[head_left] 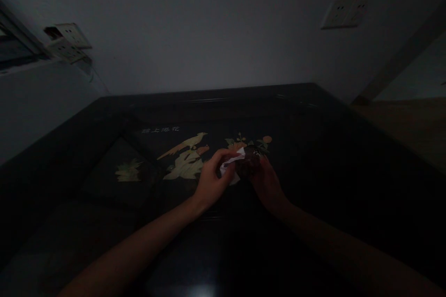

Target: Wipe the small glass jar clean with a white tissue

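My left hand (213, 175) is closed on a crumpled white tissue (232, 163), its thumb and fingers pinching it. The tissue touches the side of a dark, shiny, rounded object (248, 162), perhaps a glass or cup; the dim light hides its exact kind. My right hand (266, 181) is wrapped around that object from the right, its fingers partly lost in shadow. Both hands are close together over the middle of a dark glossy table (209, 236).
A bird-and-flower picture (184, 162) with written characters decorates the tabletop. Behind it is a pale wall (209, 32) with sockets at right (343, 13) and a socket box at left (68, 44). A wooden floor (411, 123) shows at the right.
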`<action>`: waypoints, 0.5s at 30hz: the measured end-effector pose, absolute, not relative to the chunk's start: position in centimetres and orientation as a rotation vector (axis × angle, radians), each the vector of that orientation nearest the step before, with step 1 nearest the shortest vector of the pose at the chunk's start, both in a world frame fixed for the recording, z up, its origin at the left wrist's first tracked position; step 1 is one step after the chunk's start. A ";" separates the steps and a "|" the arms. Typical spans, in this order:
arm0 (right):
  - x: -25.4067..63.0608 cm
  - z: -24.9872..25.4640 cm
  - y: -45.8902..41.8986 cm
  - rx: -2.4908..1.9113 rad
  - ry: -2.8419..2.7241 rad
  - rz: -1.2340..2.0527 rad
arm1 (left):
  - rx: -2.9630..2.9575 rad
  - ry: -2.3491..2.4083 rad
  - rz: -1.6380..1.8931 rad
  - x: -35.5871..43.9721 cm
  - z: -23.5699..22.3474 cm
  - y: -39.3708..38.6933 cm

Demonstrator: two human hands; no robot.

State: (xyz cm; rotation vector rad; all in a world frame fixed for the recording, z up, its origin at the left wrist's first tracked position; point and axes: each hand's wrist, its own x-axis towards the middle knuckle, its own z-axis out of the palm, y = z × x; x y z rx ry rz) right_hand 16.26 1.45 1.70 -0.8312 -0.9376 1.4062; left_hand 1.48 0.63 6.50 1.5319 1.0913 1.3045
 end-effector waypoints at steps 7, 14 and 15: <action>16.1 2.7 1.7 -0.617 -0.502 1.602 | 2.305 0.859 1.112 0.5 4.3 0.8; 16.5 3.1 1.9 -0.631 -0.334 1.673 | 2.506 0.833 0.947 0.5 4.2 1.0; 16.5 3.1 1.9 -0.627 -0.326 1.689 | 2.508 0.865 0.931 0.6 4.2 1.0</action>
